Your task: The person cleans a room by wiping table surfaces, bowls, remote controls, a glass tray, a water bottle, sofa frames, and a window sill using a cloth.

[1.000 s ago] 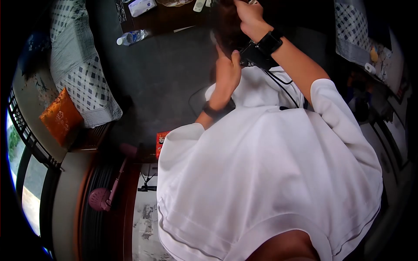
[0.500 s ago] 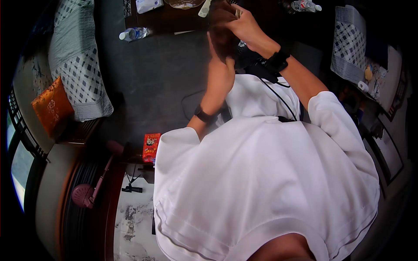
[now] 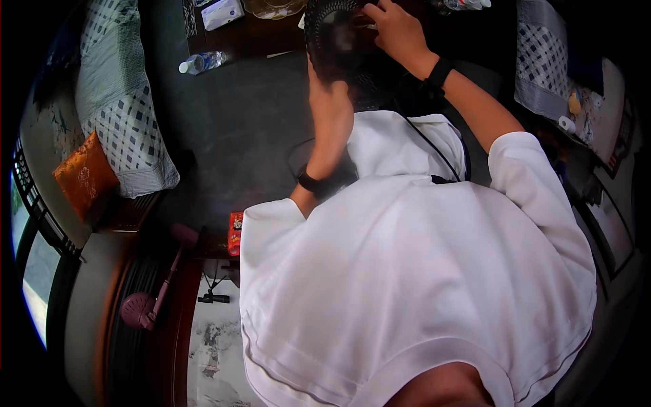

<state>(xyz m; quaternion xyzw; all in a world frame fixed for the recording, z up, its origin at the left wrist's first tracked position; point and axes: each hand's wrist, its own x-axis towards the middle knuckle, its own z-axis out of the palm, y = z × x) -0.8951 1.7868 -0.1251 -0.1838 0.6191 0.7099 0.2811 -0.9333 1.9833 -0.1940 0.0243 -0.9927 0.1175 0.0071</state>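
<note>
A dark round fan [image 3: 333, 37] with a ribbed grille is held up at the top of the view, partly cut off by the frame edge. My left hand [image 3: 330, 112] grips its lower left side, thumb toward me and fingers behind the rim. My right hand [image 3: 401, 37] is at the fan's right side, its fingers pinched together over the grille. Something small and pale shows at those fingertips, too little of it to name. Dark shapes below the fan, between my wrists, are hard to make out.
A dark table [image 3: 271, 30] ahead carries a white packet [image 3: 222, 13] and a glass dish [image 3: 274, 7]. Water bottles [image 3: 202, 62] lie left and far right. Cushioned seats [image 3: 129, 102] flank both sides. A red box [image 3: 235, 234] and pink lamp [image 3: 139, 311] are at lower left.
The fan has turned so its ribbed face shows more. My right hand has shifted slightly right, and my left hand a little left. The whole view has tilted slightly.
</note>
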